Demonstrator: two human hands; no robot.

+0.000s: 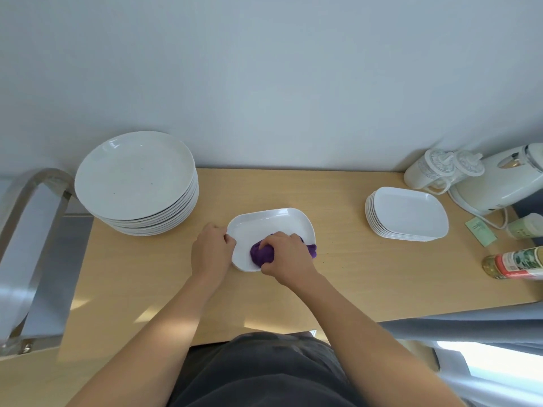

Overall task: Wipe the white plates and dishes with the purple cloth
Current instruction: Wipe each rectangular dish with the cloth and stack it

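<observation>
One dish in left grip, cloth in right grip

a plain dark grey top; arms bare down to left hand and right hand.

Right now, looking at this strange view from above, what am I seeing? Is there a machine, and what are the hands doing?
No machine here: these are a person's bare hands, filmed by a camera worn on the head, looking down. The left hand grips the rim of a white dish on the wooden table. The right hand, fingers curled round a purple cloth, presses it into that dish. A stack of round plates stands left, a stack of dishes right.
</observation>
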